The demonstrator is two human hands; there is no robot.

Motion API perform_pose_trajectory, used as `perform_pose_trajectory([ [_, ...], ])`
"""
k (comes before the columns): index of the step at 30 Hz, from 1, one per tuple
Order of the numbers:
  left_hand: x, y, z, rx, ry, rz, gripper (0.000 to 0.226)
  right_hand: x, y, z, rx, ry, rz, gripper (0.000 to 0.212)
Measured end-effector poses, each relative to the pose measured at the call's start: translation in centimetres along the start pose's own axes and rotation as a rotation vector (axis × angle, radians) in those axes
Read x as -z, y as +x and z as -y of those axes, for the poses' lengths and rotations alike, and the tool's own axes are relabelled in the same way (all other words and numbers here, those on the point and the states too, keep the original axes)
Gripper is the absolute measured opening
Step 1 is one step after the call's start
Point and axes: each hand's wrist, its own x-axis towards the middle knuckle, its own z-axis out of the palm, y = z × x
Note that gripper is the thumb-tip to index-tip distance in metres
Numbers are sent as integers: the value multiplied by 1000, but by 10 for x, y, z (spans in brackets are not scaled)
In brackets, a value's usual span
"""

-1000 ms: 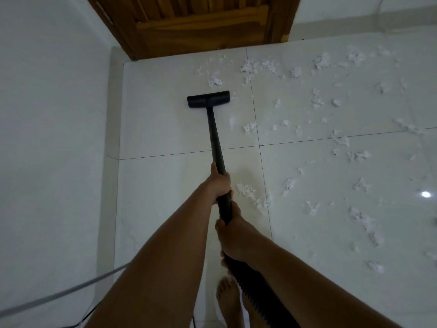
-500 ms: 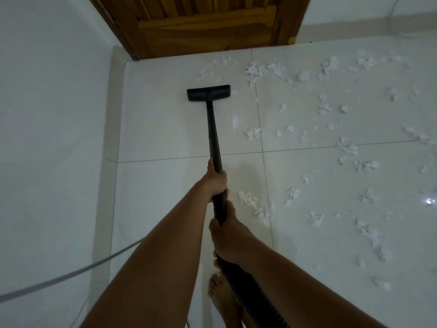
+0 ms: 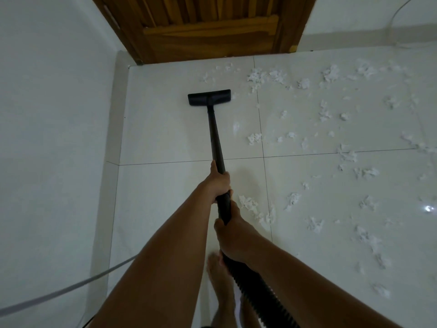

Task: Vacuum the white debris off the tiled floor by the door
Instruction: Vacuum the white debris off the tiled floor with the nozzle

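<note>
Currently both hands are on the vacuum wand (image 3: 216, 138). The left hand (image 3: 218, 183) is clamped round the tube farther out, fingers curled under, thumb lying along it. The right hand (image 3: 233, 237) grips the near end where the ribbed hose (image 3: 255, 287) begins; its fingers are wrapped underneath, mostly hidden.

The floor head (image 3: 209, 97) lies flat on the tiled floor (image 3: 165, 138), far side, just short of the door (image 3: 208, 31). The white debris (image 3: 256, 78) lies mostly to the right of the head. One scrap touches its right corner, a clump (image 3: 248, 203) lies near the hands, and scraps are scattered well out to the right. Judged from this, most of the pickup is not yet done.

Risks:
- Scraps look light and papery. A fast sideways sweep may plough or scatter them rather than draw them in.
- A forward overshoot would knock the head into the door bottom.
- The hose runs right beside the bare foot (image 3: 220, 275). A step could tread on it or tangle with it.
- The grey cord (image 3: 59, 292) trails at near left along the wall (image 3: 47, 114) and could snag when the person moves right.
- The near clump sits under the arms and is easy to miss or tread on.
</note>
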Motion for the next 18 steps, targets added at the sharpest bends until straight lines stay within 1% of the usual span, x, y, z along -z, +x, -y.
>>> perform_pose_trajectory([
  [7, 24, 9, -26, 9, 26, 27, 69, -2, 14, 30, 1, 53, -11, 65],
  [12, 50, 38, -60, 5, 9, 43, 70, 3, 41, 71, 14, 62, -37, 66],
  [18, 86, 72, -90, 3, 63, 60, 70, -2, 67, 121, -12, 86, -54, 65],
])
